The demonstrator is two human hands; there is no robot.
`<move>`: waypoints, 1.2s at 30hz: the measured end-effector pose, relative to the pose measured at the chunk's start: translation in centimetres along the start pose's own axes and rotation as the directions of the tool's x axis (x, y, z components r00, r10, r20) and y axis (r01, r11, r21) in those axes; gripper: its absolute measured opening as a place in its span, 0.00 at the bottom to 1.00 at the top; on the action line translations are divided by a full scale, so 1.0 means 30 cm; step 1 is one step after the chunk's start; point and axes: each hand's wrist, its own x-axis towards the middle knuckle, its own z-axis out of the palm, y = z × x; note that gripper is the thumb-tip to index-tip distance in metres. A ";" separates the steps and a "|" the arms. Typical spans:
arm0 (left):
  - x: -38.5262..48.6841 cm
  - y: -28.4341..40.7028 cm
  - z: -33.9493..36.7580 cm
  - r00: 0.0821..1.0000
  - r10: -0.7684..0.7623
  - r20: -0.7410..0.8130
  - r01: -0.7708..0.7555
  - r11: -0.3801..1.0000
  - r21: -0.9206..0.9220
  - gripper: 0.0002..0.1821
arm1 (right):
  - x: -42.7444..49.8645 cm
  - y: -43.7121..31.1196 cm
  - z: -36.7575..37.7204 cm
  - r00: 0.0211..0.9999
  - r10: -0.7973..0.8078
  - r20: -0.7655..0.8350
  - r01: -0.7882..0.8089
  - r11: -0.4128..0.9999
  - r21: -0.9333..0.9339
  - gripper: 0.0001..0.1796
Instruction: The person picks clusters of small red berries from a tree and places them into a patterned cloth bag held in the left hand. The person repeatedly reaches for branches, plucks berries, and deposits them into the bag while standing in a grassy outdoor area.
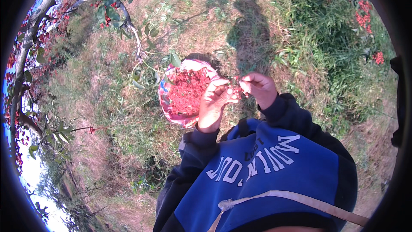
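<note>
A small cluster of red berries [237, 92], which look like Sichuan peppercorns, is between my two hands. My left hand [215, 101] pinches the cluster from the left with thumb and fingers. From the right, the thumb and forefinger of my right hand [260, 89] close at its edge, among the berries. Below and left of my hands is a pink and white bag-like container [164, 107], its mouth facing up. A heap of picked red berries [188, 91] fills much of it. My left hand hides part of its right rim.
A leafy twig [154, 67] reaches down to the container's left rim. Thick branches [27, 42] with red berries line the left side. Grass and weeds [112, 87] cover the ground. More berry clusters [363, 16] hang at the upper right. A knotted cream strap [286, 195] crosses my blue sweatshirt [309, 164].
</note>
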 end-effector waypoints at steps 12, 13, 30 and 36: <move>0.005 -0.003 0.031 0.990 -0.141 -0.008 0.140 0.989 -0.056 0.12 | 0.008 -0.017 -0.024 0.995 -0.096 -0.017 0.095 0.995 -0.042 0.04; 0.011 -0.005 0.031 0.990 -0.141 0.000 0.141 0.990 -0.002 0.11 | 0.009 -0.015 -0.027 0.995 -0.100 0.007 0.100 0.990 -0.102 0.04; 0.022 -0.110 0.015 0.981 -0.195 -0.014 0.194 0.978 -0.083 0.16 | 0.010 0.007 -0.059 0.988 0.045 0.144 0.051 0.799 -0.599 0.12; -0.025 -0.207 -0.235 0.953 -0.257 -0.158 0.168 0.888 -0.428 0.15 | 0.022 0.071 -0.090 0.986 0.036 0.165 0.088 0.724 -0.684 0.14</move>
